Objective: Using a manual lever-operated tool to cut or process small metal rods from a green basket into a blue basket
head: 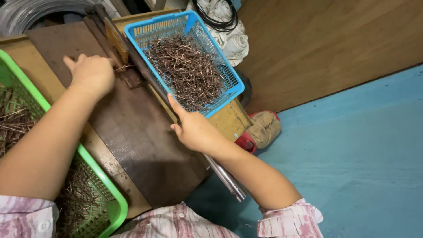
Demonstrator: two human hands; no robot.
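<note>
We see left hand (91,72) closed on wire (124,67) at the bender (115,42), right hand (194,128) clamped on lever (227,178).

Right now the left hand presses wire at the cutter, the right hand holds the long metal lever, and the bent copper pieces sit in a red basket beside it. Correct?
Not quite. The head view shows that basket is blue, not red. The rest holds: the left hand is at the cutter and the right hand holds the lever.
</note>
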